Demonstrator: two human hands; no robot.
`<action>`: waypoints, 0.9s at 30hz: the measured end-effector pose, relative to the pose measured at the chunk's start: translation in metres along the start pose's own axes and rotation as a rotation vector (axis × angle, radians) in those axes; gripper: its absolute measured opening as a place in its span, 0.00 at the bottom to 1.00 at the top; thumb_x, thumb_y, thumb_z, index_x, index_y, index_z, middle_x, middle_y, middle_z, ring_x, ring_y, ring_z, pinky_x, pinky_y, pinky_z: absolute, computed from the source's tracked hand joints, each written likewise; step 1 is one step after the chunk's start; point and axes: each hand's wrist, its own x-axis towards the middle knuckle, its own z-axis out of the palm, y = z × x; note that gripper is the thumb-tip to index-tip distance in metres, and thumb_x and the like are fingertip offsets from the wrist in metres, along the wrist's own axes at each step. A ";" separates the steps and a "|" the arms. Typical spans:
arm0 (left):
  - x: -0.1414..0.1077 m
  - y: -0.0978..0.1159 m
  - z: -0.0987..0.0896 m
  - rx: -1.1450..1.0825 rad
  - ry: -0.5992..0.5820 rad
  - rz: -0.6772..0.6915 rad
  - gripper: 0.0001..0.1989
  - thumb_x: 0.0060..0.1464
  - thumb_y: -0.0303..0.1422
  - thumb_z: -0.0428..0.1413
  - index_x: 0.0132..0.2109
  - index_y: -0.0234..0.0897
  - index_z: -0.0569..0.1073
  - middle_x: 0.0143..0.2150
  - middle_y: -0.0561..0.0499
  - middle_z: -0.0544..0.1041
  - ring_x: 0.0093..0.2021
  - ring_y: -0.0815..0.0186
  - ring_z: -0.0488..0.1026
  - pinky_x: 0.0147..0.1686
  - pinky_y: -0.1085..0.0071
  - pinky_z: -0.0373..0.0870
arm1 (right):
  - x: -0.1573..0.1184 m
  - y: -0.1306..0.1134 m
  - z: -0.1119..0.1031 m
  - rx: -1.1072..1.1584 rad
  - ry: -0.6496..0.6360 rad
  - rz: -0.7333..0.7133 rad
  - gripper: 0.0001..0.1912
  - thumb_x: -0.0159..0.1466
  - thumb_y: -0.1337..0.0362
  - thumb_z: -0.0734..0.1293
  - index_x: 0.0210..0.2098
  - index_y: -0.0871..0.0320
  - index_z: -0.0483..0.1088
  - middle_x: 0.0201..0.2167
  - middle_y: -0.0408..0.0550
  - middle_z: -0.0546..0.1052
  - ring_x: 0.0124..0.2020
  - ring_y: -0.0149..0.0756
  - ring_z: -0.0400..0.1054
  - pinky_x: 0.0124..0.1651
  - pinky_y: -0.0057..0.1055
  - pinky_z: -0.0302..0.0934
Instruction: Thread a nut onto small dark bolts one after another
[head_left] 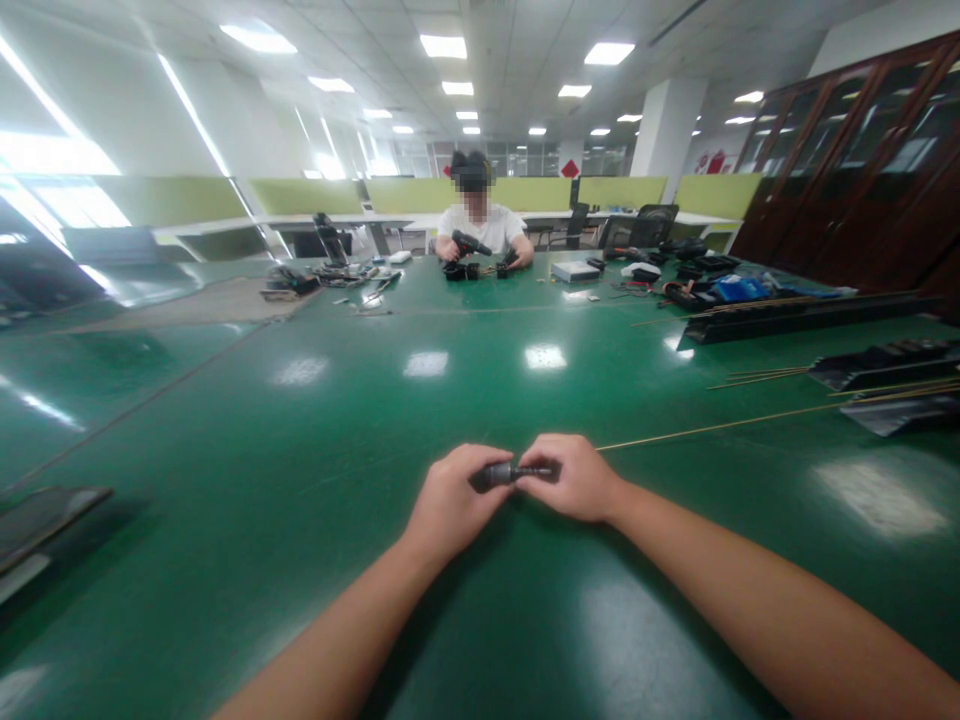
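A dark cylindrical tool (499,474) with a thin metal shaft lies level between my two hands, just above the green table (360,400). My left hand (456,500) is closed round its thick dark end. On the shaft side, my right hand (574,478) is closed, with thumb and fingers about the thin part. The fingertips of both hands nearly meet at the middle of the tool. The far end of the shaft is partly hidden by my right hand, so its tip is hard to make out.
Across the table a person (480,225) holds a power drill (471,243). Thin rods (712,428) reach in from black trays (802,318) at the right. A white box (576,271) and tools lie at the far side. A dark flat panel (45,525) is at the left edge.
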 end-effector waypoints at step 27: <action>0.001 -0.001 -0.003 0.017 0.016 0.004 0.10 0.51 0.30 0.63 0.43 0.41 0.78 0.40 0.51 0.80 0.40 0.63 0.76 0.44 0.67 0.73 | 0.000 0.000 -0.001 -0.056 0.001 0.022 0.04 0.59 0.65 0.71 0.34 0.59 0.76 0.30 0.46 0.77 0.31 0.33 0.69 0.37 0.29 0.62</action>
